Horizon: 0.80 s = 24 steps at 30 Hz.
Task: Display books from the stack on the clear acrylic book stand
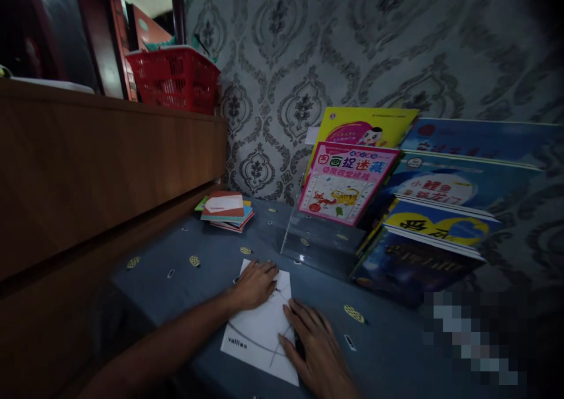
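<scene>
The left forearm slants in low, its hand (255,284) palm down across the far part of the white sheet (249,325), fingers stretched nearly flat and unclenched. The right hand (315,352) lies along the sheet's right edge — thumb spread from the extended fingers, grasping nothing. Under the left fingers and beside the right ones, the sheet's long axis runs away from the person, its printed word nearest, left of the right thumb.
</scene>
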{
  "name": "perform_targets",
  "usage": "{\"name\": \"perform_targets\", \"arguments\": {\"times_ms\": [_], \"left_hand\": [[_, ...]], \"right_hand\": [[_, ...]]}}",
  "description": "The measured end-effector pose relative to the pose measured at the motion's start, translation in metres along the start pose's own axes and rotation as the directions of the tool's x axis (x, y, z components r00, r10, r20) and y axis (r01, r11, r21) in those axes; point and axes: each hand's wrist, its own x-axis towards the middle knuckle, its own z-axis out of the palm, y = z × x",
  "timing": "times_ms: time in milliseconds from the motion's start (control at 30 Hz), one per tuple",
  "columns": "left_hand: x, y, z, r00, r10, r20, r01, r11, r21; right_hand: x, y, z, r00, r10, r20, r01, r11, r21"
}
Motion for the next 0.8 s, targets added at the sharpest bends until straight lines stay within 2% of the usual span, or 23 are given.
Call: {"name": "perform_targets", "arguments": {"times_ms": [133,300,600,700,767,800], "left_hand": [[-0.002,0.003,-0.005,0.998,-0.057,0.008,0.056,0.996,0.069],[-0.008,0.002,-0.009,0.989,-0.148,0.002,0.147,0.983,0.112],[-0.024,-0.003,-0.001,0.96,-0.279,-0.031,0.28,0.947,0.158],[-0.029,-0.007,0.003,0.948,-0.309,-0.076,0.312,0.95,0.021],[-0.03,-0.013,0.004,0.941,-0.308,-0.14,0.278,0.939,-0.2],[-0.029,-0.017,0.003,0.925,-0.335,-0.181,0.255,0.898,-0.358]], "right_hand": [[-0.011,-0.005,-0.004,1.0,-0.025,0.009,0.025,1.0,0.013],[-0.012,-0.007,-0.01,0.998,-0.029,0.055,0.028,0.999,0.034],[-0.012,-0.011,-0.017,0.985,0.002,0.17,-0.022,0.993,0.117],[-0.011,-0.014,-0.021,0.974,0.024,0.227,-0.057,0.988,0.144],[-0.01,-0.014,-0.023,0.969,0.041,0.242,-0.08,0.985,0.152],[-0.01,-0.015,-0.023,0.97,0.041,0.238,-0.08,0.984,0.16]]}}
